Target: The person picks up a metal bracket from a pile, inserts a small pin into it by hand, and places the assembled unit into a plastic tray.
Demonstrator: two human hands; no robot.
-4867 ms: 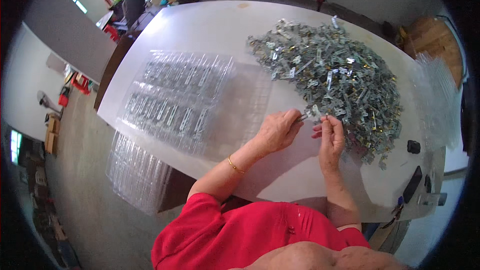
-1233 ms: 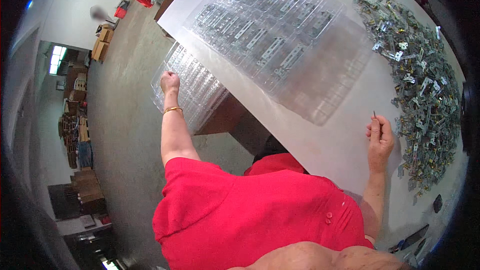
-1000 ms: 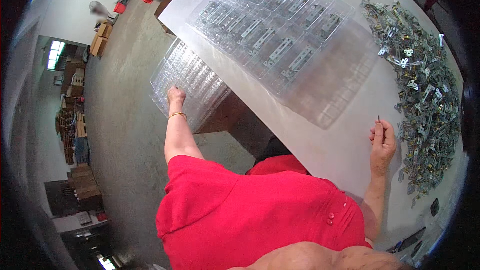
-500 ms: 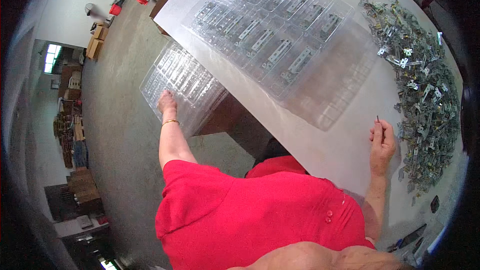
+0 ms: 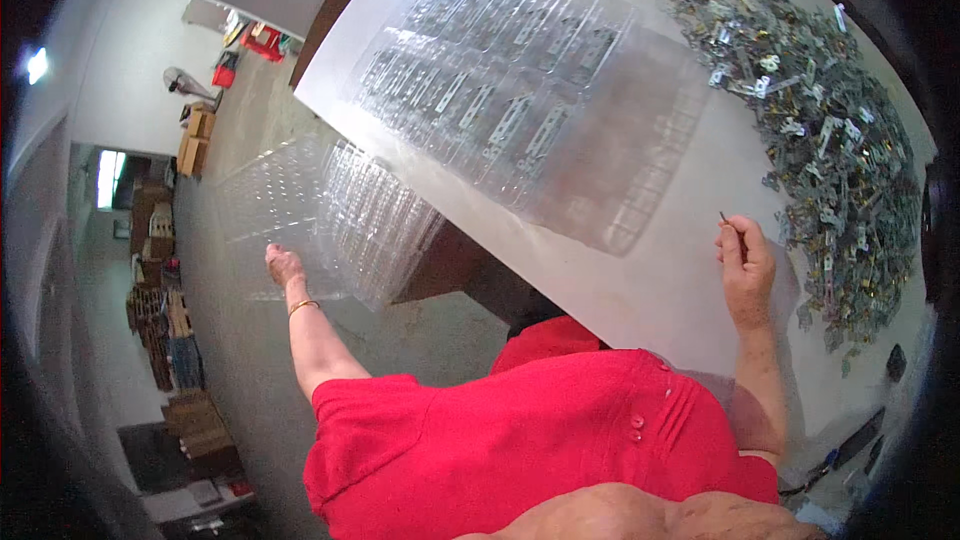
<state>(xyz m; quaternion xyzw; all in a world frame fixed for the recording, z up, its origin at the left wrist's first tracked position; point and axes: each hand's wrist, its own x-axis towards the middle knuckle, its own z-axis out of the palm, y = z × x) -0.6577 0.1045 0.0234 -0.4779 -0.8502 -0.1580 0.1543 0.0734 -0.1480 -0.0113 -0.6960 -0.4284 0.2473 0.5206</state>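
At the left, beyond the table's edge, my left hand (image 5: 285,267) is closed on the near edge of a clear plastic tray (image 5: 268,202) with rows of small pockets. That tray is apart from a stack of similar clear trays (image 5: 385,230) and blurred by motion. Over the table my right hand (image 5: 748,270) pinches a small, thin, dark piece (image 5: 722,216) between thumb and fingertips; its kind is too small to make out. Further off on the table lies a clear compartment tray (image 5: 470,175) with flat metal parts (image 5: 545,132) in its pockets.
A long heap of small metal parts (image 5: 840,170) runs along the table's right side. A dark-handled tool (image 5: 855,440) lies at the lower right. Cardboard boxes (image 5: 195,140) and a fan (image 5: 185,82) stand at the far left. The white table (image 5: 640,290) has its edge beside me.
My left hand has moved left, pulling one clear tray away from the stack. My right hand still pinches the thin piece. The whole view has shifted slightly.
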